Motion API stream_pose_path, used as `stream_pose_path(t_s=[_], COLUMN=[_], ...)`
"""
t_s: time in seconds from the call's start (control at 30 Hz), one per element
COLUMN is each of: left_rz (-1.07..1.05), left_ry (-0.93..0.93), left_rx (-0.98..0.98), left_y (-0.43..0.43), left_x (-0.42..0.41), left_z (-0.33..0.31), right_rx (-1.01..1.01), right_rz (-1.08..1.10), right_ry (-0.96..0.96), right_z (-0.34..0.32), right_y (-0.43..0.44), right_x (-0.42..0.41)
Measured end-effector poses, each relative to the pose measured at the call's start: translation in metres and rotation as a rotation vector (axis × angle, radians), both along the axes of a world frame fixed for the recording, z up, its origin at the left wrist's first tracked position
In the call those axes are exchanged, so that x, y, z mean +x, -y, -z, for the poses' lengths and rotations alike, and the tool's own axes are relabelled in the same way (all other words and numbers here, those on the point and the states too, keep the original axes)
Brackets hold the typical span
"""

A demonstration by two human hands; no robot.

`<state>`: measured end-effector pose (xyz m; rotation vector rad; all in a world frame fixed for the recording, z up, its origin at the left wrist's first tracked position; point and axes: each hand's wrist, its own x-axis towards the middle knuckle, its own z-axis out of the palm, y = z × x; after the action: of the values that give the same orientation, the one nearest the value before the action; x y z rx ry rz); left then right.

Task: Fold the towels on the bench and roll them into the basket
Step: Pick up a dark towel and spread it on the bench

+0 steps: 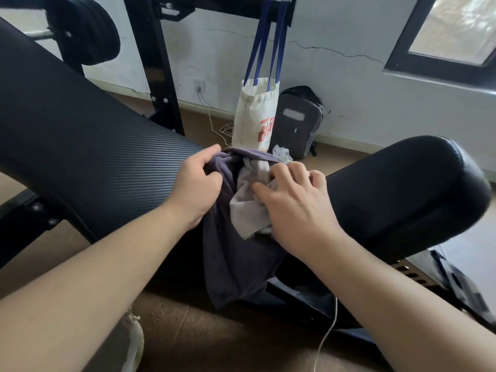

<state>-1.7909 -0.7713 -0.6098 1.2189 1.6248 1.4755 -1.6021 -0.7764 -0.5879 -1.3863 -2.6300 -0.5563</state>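
Soft daylight from window (453, 28); wide-angle edge bending; slight blur.

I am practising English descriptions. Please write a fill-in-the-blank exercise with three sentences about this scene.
1. The left hand grips the purple towel, which hangs down toward the ____.
2. The cloth bag hangs by ____ straps.
3. The grey backpack stands against the ____.
Missing words: floor; blue; wall.
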Motion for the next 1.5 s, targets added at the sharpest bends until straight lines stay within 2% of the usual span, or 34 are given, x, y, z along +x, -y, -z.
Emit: stream_pose_path(t_s=[0.07,0.17,0.27,0.33,0.4,0.47,0.57,0.73,0.87,0.97,1.07,1.2,1.3,1.4,1.5], left_rz=[-0.013,0.001,0.17,0.338,0.373,0.325,0.238,0.241,0.059,0.008,-0.108,-0.137,0.023,0.275,0.359], left_ry=[-0.01,-0.25,-0.674,-1.039,-1.392,-1.573,-1.587,-1.545,-1.657,-1.72,-1.649,-1.593,-1.546,-1.623,-1.636], left_rx=[0.094,0.145,0.082,-0.107,-0.255,-0.339,-0.311,-0.194,0.364,0.442,0.34,0.006,-0.209,-0.183,-0.242], left_y=[0.004,0.012,0.021,0.027,0.033,0.035,0.028,0.027,0.027,0.026,0.029,0.046,0.05,0.044,0.035], left_x=[-0.006,-0.01,-0.004,0.003,0.009,0.011,0.01,-0.003,-0.028,-0.063,-0.1,-0.093,-0.056,-0.023,-0.018], left_z=[-0.009,-0.013,-0.002,0.009,0.021,0.029,0.035,0.041,0.041,0.029,0.018,0.019,0.018,0.025,0.037], right_rx=[0.018,0.046,0.081,0.062,-0.017,-0.08,-0.072,-0.126,-0.15,-0.093,-0.075,-0.071,-0.116,-0.129,-0.13], right_rz=[0.026,0.032,0.045,0.023,0.024,0.048,0.047,-0.098,-0.128,-0.047,-0.025,0.004,0.054,0.064,0.059], right_ry=[0.011,-0.026,-0.1,-0.139,-0.117,-0.082,-0.01,0.067,0.039,0.033,0.039,0.057,0.083,0.135,0.156], right_z=[-0.001,0.003,0.012,0.016,0.018,0.02,0.021,0.013,0.023,0.031,0.033,0.025,0.021,0.025,0.027], right_y=[-0.001,-0.005,-0.008,-0.009,-0.01,-0.009,-0.005,0.001,0.006,-0.001,-0.003,0.0,-0.003,-0.004,-0.004], right_x=[0.004,0.009,0.008,0.006,0.005,0.001,-0.004,-0.016,-0.02,-0.016,-0.016,-0.027,-0.033,-0.037,-0.037])
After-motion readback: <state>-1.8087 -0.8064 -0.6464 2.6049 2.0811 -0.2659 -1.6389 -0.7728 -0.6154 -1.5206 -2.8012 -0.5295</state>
